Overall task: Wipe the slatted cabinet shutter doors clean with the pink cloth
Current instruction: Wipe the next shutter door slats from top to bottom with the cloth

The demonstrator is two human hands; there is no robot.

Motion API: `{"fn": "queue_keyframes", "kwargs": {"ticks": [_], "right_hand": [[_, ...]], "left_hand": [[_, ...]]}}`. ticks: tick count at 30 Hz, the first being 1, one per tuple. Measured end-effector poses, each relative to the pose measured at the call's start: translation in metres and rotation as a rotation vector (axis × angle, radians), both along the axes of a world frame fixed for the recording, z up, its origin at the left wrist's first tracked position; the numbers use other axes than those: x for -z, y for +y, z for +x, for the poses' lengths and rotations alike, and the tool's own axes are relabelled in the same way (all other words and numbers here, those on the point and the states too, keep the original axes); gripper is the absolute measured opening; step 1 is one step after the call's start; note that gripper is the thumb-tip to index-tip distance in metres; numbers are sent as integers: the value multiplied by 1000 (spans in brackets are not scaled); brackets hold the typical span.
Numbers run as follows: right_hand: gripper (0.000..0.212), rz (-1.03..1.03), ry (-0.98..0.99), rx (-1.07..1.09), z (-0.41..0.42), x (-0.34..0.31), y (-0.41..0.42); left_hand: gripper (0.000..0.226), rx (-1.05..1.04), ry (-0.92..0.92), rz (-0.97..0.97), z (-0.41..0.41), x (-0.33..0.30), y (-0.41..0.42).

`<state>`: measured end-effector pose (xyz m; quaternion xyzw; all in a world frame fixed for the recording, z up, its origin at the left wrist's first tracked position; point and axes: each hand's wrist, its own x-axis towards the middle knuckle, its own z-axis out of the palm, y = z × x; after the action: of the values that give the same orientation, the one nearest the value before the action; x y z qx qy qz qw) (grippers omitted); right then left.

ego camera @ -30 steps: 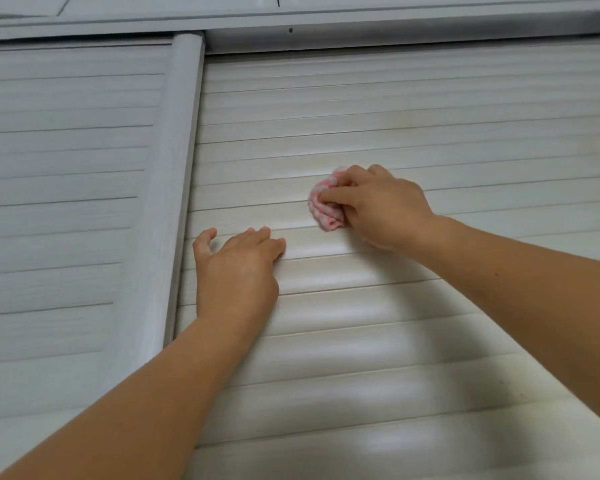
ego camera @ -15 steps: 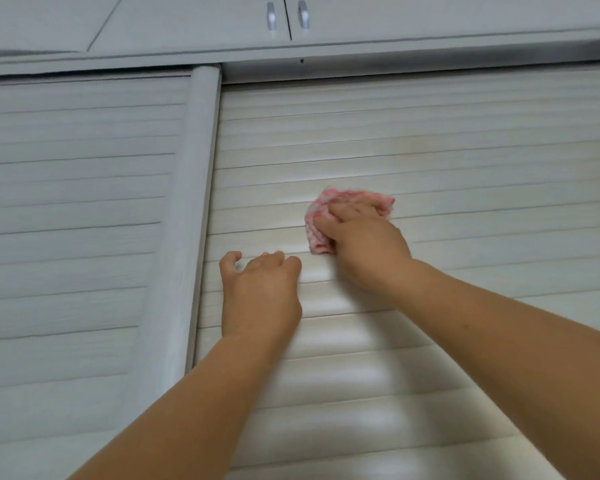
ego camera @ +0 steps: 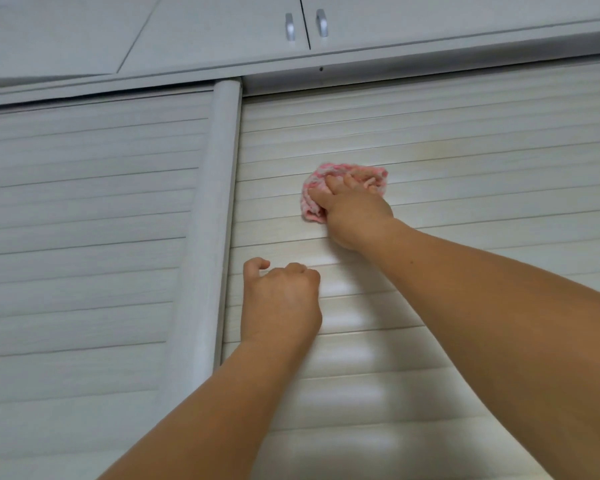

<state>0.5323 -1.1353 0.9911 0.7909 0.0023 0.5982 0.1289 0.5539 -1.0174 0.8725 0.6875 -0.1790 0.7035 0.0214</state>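
Note:
The pink and white cloth (ego camera: 313, 194) is bunched against the right slatted shutter door (ego camera: 465, 140), in its upper left part. My right hand (ego camera: 355, 211) presses flat on the cloth, fingers spread over it. My left hand (ego camera: 280, 301) rests lower on the same door, near its left edge, with fingers curled and nothing in it. A second slatted shutter door (ego camera: 84, 220) fills the left side.
A rounded white vertical post (ego camera: 210, 220) separates the two shutters. Above them runs a white ledge (ego camera: 395, 58), with upper cabinet doors carrying two metal handles (ego camera: 290, 27). A faint yellowish stain (ego camera: 433, 150) shows on slats up and right of the cloth.
My right hand has carried the cloth up the door and flattened over it. My left hand's fingers have curled in. The view has tilted upward, showing more of the upper cabinets.

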Motion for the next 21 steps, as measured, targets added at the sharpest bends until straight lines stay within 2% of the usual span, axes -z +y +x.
{"fn": "queue_keyframes", "kwargs": {"ticks": [2,7,11,13,15,18,21], "right_hand": [[57,-8,-6,-3,4,2,9],[54,-321,86,-28,7,2,23],[42,-495,9,-101,2,0,1],[27,-443,-45,-133,-6,1,-16],[20,-300,-129,-58,-19,7,-30],[23,-65,-183,67,-26,17,-21],[26,-90,-160,90,-16,23,5]], "left_hand": [[33,9,-45,-9,3,1,0],[27,27,-103,-12,17,-1,4],[25,33,-110,-15,13,0,3],[29,38,-55,-12,13,0,4],[30,33,-60,-12,12,1,4],[29,4,-84,-30,7,-2,4],[34,-66,-15,-11,5,-4,3]]}}
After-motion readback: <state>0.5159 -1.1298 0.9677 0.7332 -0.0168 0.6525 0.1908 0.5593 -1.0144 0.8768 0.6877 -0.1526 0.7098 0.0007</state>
